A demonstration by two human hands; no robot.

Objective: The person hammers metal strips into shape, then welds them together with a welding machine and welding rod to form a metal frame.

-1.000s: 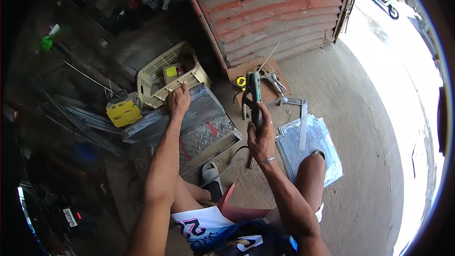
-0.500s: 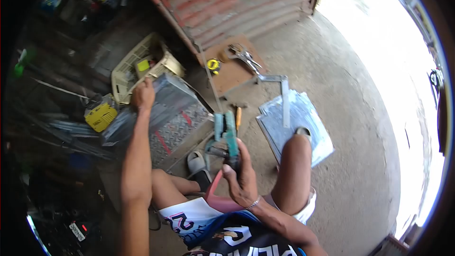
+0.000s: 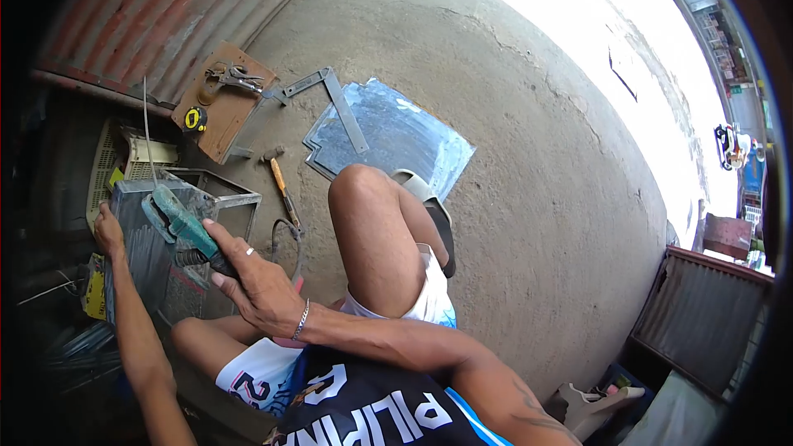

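Head view puts the teal angle grinder (image 3: 183,230) low on the left, tilted, its guard end over the open metal box (image 3: 216,187) and its dark body wrapped tight in the right hand (image 3: 252,281). The left hand (image 3: 107,227) rests on the box's far edge; I cannot tell whether its fingers clamp it.

Half a second ago I saw the grinder held over bare floor in front of the body. Now it sits across at the box, and the left hand has stayed on that edge.

Around it, a hammer (image 3: 283,186) lies on the concrete just beside the box. A steel square (image 3: 337,103) rests on a metal sheet (image 3: 396,136), and a tape measure (image 3: 196,118) sits on a wooden board (image 3: 221,107). The raised knee (image 3: 359,186) blocks part of the sheet.
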